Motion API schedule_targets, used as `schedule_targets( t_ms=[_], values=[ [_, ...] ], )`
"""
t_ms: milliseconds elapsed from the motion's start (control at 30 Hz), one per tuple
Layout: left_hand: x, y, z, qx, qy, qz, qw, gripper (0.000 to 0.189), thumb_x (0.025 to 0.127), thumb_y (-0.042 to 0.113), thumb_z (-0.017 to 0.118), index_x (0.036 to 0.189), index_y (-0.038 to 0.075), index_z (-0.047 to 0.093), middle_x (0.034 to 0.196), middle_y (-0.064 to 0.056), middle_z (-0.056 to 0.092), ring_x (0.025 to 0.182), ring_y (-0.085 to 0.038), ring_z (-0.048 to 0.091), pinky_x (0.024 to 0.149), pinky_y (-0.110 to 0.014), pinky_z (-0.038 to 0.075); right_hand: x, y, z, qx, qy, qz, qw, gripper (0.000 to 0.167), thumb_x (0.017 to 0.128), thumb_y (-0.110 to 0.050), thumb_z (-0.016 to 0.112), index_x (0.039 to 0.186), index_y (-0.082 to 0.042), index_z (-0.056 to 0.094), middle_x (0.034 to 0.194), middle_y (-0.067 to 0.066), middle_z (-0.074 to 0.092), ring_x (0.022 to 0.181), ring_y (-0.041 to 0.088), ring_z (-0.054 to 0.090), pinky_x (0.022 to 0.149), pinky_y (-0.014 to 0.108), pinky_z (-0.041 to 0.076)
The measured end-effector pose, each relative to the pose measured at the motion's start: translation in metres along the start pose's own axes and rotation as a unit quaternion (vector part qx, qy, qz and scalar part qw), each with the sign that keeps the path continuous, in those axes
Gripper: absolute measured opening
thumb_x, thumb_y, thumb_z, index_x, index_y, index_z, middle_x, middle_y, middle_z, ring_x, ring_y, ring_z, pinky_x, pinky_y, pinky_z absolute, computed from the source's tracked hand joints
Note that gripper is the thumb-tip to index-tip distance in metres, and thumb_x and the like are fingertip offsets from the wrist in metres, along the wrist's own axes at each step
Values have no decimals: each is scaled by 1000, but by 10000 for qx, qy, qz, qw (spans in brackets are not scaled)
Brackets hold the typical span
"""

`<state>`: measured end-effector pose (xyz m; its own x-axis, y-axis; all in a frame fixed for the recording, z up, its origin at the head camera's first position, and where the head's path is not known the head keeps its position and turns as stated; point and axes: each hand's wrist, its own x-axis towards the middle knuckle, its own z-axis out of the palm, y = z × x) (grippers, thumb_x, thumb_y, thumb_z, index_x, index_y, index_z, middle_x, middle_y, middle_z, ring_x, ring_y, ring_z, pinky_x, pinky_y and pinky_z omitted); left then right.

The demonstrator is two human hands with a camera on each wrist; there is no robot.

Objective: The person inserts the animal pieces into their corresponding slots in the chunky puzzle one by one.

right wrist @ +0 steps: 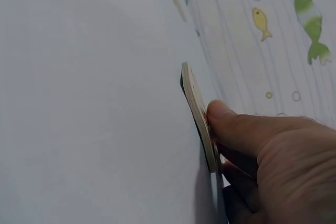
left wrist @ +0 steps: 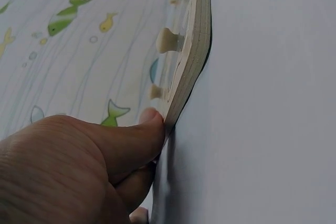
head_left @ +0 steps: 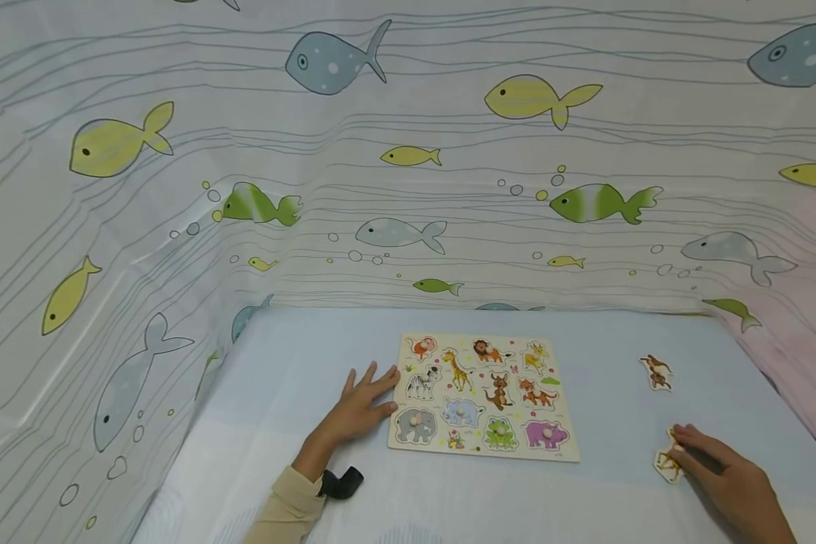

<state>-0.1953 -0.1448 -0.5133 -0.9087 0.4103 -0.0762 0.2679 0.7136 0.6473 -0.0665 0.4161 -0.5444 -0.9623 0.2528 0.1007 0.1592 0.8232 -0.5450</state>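
Observation:
A wooden animal puzzle board (head_left: 479,397) lies flat on the table. My left hand (head_left: 360,408) rests at its left edge, fingers spread and fairly straight. In the left wrist view the thumb (left wrist: 136,140) touches the edge of the board (left wrist: 191,61), whose wooden knobs show in profile. Off to the right, my right hand (head_left: 734,480) pinches a small puzzle piece (head_left: 668,466) with a yellow-brown animal on it. From the right wrist, that piece (right wrist: 197,114) appears edge-on against the thumb; the other fingers are partly hidden behind.
Another loose puzzle piece (head_left: 656,373), brown and white, lies beyond the right hand. The table (head_left: 605,363) has a pale cover. A fish-patterned curtain (head_left: 408,189) hangs behind and at the sides. A black strap piece (head_left: 342,483) sits at the left wrist.

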Motion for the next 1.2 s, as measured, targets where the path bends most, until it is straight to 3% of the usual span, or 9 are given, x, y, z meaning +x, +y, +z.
schedule_targets(
  t_ms=[67, 133, 233, 333, 467, 567, 867, 1100, 1200],
  values=[
    [0, 0, 0, 22, -15, -14, 10000, 60, 96, 26, 65, 151, 14, 44, 160, 1, 34, 156, -34, 11, 124, -58, -11, 1, 0, 1, -133, 93, -171, 9997, 58, 89, -51, 70, 126, -6, 68, 133, -29, 47, 102, -44, 11, 110, 41, 36],
    [0, -1, 0, 3, -31, -13, 10000, 60, 96, 26, 66, 151, 14, 44, 160, 1, 34, 156, -34, 10, 124, -58, -11, 2, 1, 1, -176, 172, -262, 9994, 56, 88, -49, 73, 123, -6, 70, 135, -17, 52, 102, -44, 11, 113, 18, 35],
    [0, -2, 1, -22, -34, 9, 10000, 61, 95, 26, 67, 150, 14, 44, 160, 1, 35, 156, -35, 10, 124, -59, -11, 0, 3, 2, -169, 226, -277, 9992, 56, 86, -50, 74, 121, -6, 71, 130, -33, 47, 102, -44, 13, 102, 2, 36],
    [1, -3, 2, 4, -27, 5, 10000, 61, 95, 27, 67, 150, 14, 45, 160, 2, 35, 156, -34, 10, 124, -59, -10, -2, 4, 3, -164, 233, -206, 9994, 57, 85, -52, 74, 119, -7, 72, 112, -53, 30, 100, -44, 15, 97, 11, 44],
    [1, -4, 3, 42, 1, -27, 10000, 61, 95, 28, 67, 150, 16, 45, 160, 4, 35, 156, -32, 10, 124, -58, -10, -3, 3, 3, -9, 332, -304, 9990, 53, 86, -48, 75, 117, -5, 74, 109, -55, 31, 101, -44, 19, 93, 1, 41],
    [2, -4, 3, 20, 40, -18, 10000, 60, 95, 27, 67, 150, 16, 45, 160, 3, 36, 156, -33, 11, 124, -58, -10, -2, 1, 4, 174, 463, -551, 9973, 42, 86, -38, 78, 113, -5, 76, 110, -52, 39, 104, -42, 24, 77, -14, 23],
    [2, -6, 3, 27, 68, -77, 9999, 61, 94, 28, 68, 150, 17, 46, 160, 5, 36, 156, -32, 12, 125, -57, -10, 0, -4, 2, -29, 485, -702, 9964, 35, 93, -30, 71, 117, -5, 74, 109, -48, 39, 102, -42, 24, 75, -13, 26],
    [2, -6, 3, -12, 83, -51, 10000, 61, 94, 28, 68, 150, 16, 46, 160, 4, 36, 156, -33, 12, 125, -57, -10, 1, -11, -5, 367, 692, -1503, 9855, 29, 90, -14, 75, 119, -11, 74, 121, -26, 65, 109, -37, 38, 79, -10, 35],
    [2, -6, 3, -24, 85, -26, 10000, 61, 94, 27, 68, 150, 16, 46, 160, 3, 37, 156, -34, 12, 124, -58, -10, 2, -15, -7, 536, 677, -1661, 9823, 31, 89, -10, 75, 120, -10, 74, 125, -31, 62, 110, -35, 40, 80, -10, 35]
  ],
)
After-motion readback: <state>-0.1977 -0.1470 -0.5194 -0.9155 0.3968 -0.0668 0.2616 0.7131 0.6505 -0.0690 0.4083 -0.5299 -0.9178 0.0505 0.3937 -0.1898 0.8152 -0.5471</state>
